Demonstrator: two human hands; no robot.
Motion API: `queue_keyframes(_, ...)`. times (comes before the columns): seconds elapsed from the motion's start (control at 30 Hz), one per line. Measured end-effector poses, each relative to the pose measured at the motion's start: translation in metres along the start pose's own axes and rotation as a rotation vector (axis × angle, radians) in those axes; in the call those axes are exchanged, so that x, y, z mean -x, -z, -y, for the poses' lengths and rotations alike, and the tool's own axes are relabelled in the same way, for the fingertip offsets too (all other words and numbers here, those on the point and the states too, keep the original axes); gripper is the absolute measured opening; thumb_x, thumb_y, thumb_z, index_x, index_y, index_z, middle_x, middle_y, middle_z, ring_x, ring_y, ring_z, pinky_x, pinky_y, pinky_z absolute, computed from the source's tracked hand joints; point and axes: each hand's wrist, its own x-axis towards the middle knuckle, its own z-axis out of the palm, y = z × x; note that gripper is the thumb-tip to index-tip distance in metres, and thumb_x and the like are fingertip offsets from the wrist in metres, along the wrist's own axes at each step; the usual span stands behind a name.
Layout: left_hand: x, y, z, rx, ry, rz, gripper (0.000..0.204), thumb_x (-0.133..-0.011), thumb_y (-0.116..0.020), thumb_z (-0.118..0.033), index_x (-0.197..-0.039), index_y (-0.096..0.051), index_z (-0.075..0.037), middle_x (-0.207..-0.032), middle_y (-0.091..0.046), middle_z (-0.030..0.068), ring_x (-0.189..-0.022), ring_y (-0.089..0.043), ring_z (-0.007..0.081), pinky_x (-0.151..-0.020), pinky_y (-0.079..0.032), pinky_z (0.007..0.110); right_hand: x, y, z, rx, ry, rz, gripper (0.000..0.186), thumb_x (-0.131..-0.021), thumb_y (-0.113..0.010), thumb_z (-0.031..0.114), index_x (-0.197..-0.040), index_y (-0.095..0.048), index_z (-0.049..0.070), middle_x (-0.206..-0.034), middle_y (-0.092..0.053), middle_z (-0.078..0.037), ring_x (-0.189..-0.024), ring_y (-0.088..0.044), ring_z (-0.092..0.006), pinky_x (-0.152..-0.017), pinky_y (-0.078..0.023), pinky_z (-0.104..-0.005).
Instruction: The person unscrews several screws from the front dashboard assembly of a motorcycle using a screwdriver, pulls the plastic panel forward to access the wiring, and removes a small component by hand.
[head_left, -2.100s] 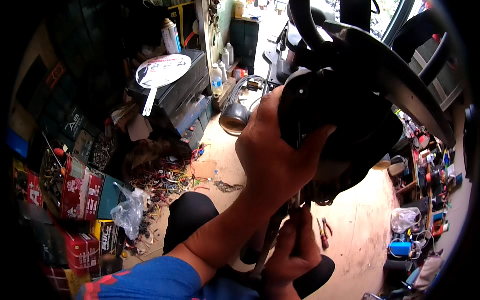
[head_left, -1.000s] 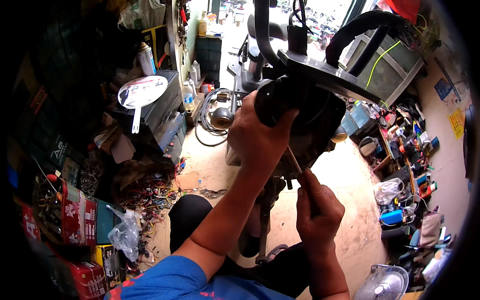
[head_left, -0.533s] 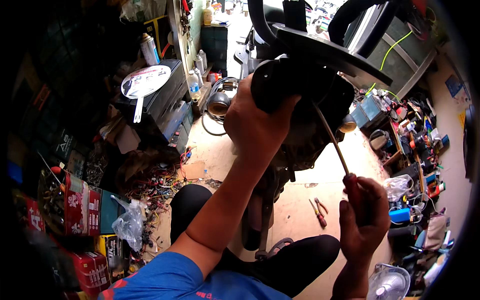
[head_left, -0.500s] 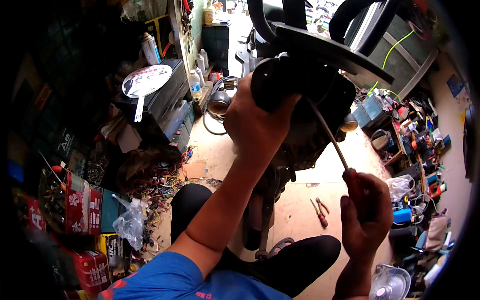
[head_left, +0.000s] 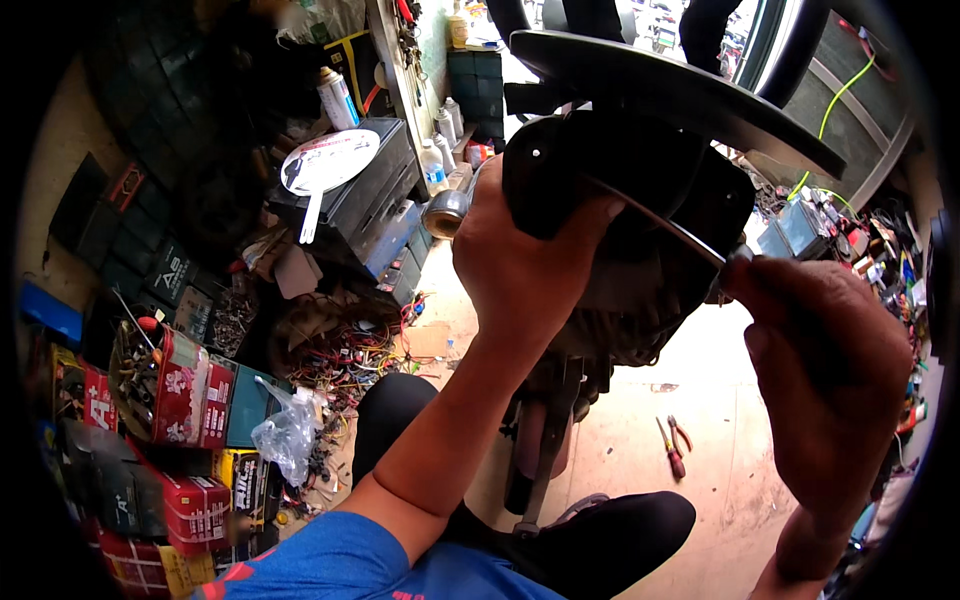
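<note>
My left hand (head_left: 515, 270) grips the left side of a black bracket (head_left: 550, 175) on the underside of a dark vehicle front assembly (head_left: 630, 290), its thumb pointing up to the right. My right hand (head_left: 820, 370) is closed on the handle of a screwdriver (head_left: 670, 225), whose long metal shaft slants up-left to the bracket near my left thumb; the tip is lost in shadow. A broad black plate (head_left: 650, 75) sits above both hands. On the floor below lie a second screwdriver (head_left: 670, 455) and pliers (head_left: 682, 435).
Boxes and batteries (head_left: 190, 510), tangled wires (head_left: 345, 355) and a plastic bag (head_left: 290, 440) crowd the left. A paddle fan (head_left: 325, 160) lies on a black cabinet (head_left: 340, 220). Cluttered items (head_left: 800, 230) line the right wall. A bright doorway is behind the assembly; my knees are below.
My right hand has moved up and right with the screwdriver, whose shaft now lies more slanted. My left hand keeps hold of the assembly; the view has shifted somewhat.
</note>
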Motion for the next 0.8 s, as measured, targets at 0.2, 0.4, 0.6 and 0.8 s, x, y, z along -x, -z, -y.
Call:
queue_keyframes(0.2,0.0,-0.001,0.002,0.047,0.008,0.025,0.053,-0.076,-0.1,-0.023,-0.119,-0.073,-0.004,-0.1,-0.08,0.0093,-0.09,-0.079,0.023,-0.084,-0.061,0.035,0.005,-0.005,-0.014,-0.108,0.004,-0.052,0.038,-0.091,-0.061,-0.019,-0.127,-0.069,-0.012,-0.117,-0.073,-0.019,-0.119,-0.076,-0.0282,-0.108,-0.059,-0.0365)
queue_keyframes(0.4,0.0,-0.007,0.001,0.11,-0.014,0.051,0.047,-0.079,-0.098,-0.016,-0.117,-0.074,-0.002,-0.101,-0.081,0.009,-0.091,-0.078,0.0197,-0.085,-0.061,0.033,0.005,0.007,-0.018,-0.237,-0.135,-0.039,0.046,-0.093,-0.06,-0.017,-0.138,-0.064,-0.008,-0.122,-0.074,-0.019,-0.123,-0.075,-0.027,-0.101,-0.059,-0.0325)
queue_keyframes(0.6,-0.002,0.0,0.011,0.071,-0.107,0.029,0.047,-0.078,-0.098,-0.017,-0.115,-0.074,-0.003,-0.1,-0.081,0.0088,-0.089,-0.079,0.0201,-0.084,-0.061,0.033,-0.012,-0.009,-0.047,-0.456,0.036,-0.139,0.034,-0.096,-0.061,-0.008,-0.13,-0.063,-0.003,-0.114,-0.068,-0.015,-0.115,-0.07,-0.0244,-0.101,-0.057,-0.0348)
queue_keyframes(0.8,0.003,-0.016,0.007,0.202,-0.044,0.073,0.048,-0.076,-0.099,-0.019,-0.113,-0.074,-0.004,-0.098,-0.08,0.0081,-0.087,-0.078,0.0197,-0.082,-0.061,0.033,-0.004,-0.01,-0.06,-0.666,0.172,-0.273,0.022,-0.099,-0.062,0.001,-0.122,-0.062,0.002,-0.105,-0.062,-0.01,-0.108,-0.066,-0.0219,-0.1,-0.055,-0.0371)
